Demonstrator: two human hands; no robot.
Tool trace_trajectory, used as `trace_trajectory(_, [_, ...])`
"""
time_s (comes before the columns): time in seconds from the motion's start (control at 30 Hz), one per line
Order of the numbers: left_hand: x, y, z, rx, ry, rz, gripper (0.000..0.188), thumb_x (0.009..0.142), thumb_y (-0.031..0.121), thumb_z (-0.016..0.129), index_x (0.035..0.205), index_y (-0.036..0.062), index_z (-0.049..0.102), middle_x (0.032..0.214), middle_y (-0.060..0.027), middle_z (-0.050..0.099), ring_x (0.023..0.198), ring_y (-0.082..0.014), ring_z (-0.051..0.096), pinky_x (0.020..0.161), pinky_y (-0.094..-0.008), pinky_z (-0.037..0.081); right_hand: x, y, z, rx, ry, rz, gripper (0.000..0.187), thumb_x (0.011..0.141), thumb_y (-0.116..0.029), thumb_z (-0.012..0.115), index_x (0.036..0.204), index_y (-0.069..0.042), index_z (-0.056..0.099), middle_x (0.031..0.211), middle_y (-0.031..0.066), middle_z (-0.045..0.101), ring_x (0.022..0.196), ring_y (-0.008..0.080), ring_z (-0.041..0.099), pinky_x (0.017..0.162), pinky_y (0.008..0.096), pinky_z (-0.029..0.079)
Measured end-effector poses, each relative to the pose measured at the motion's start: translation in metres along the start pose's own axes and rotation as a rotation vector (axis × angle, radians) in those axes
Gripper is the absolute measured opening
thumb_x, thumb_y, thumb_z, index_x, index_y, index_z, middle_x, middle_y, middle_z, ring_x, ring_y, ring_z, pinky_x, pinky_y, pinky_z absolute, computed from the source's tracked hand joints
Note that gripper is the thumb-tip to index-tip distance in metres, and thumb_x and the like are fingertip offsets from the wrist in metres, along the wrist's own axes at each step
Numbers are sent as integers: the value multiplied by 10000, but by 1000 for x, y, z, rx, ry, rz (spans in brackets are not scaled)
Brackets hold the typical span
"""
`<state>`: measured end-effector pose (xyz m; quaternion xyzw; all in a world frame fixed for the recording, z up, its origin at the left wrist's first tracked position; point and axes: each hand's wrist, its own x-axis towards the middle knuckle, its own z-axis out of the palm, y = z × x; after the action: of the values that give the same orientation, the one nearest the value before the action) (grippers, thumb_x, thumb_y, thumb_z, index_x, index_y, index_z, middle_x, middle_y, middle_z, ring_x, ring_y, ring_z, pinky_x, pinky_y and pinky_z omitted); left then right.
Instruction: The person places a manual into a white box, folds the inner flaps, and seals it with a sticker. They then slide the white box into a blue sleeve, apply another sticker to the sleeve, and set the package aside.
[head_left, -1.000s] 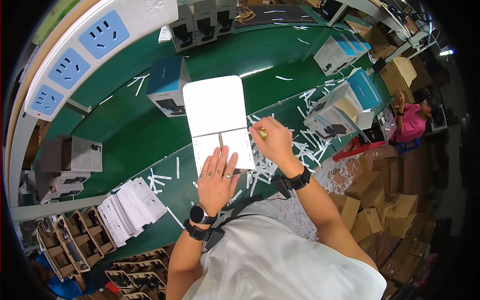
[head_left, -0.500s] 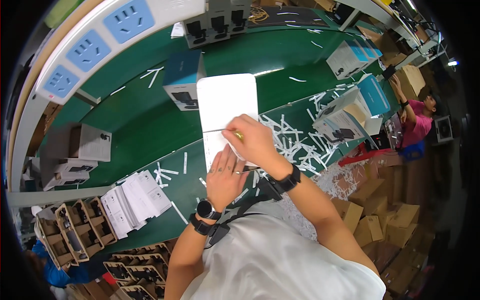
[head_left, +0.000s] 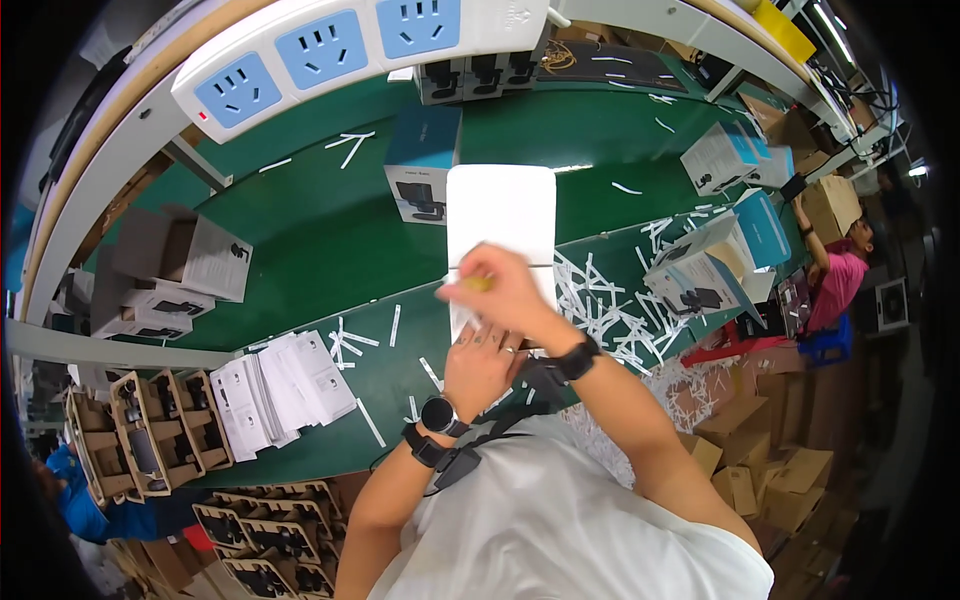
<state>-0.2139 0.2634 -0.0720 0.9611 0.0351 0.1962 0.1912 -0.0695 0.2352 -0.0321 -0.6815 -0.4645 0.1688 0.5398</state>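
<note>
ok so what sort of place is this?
Probably a packing line in a factory or warehouse: printed teal-and-white product boxes on a long green worktop, a stack of printed white sheets, and brown cartons heaped on the floor.

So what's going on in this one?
At a long green table, the person's left hand lies across the near part of a white cardboard box with an open, rounded flap. The right hand, blurred, holds a small yellow-green object over it, kind unclear. Loose white paper strips lie to the box's right.
</note>
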Motion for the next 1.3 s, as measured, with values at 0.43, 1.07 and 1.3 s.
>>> trace_trajectory(0.43, [13, -3, -49, -176, -77, 51, 679, 824, 484, 737, 1344, 67, 606, 1423, -195, 552, 1331, -363, 516, 1094, -469, 410, -2, -18, -118, 159, -437, 149, 456, 1010, -457, 511, 1013, -35, 683, 937, 57, 691, 812, 159, 643, 682, 302, 501])
trace_trajectory(1.07, [-13, -28, -41, -1001, 81, -184, 244, 823, 115, 802, 1048, 62, 722, 1034, -78, 732, 963, -238, 696, 851, -348, 529, -41, -57, -28, -418, -46, -240, 148, 834, -162, 763, 863, -89, 637, 800, 55, 639, 684, 274, 641, 575, 372, 496])
trace_trajectory(1.3, [-17, -33, -33, -1156, -10, -325, 228, 818, 75, 772, 1039, 53, 719, 1076, -97, 722, 1038, -253, 675, 911, -365, 509, -38, -53, -38, -60, -356, -206, 232, 850, -224, 789, 906, -65, 630, 863, 59, 662, 749, 227, 649, 663, 311, 507])
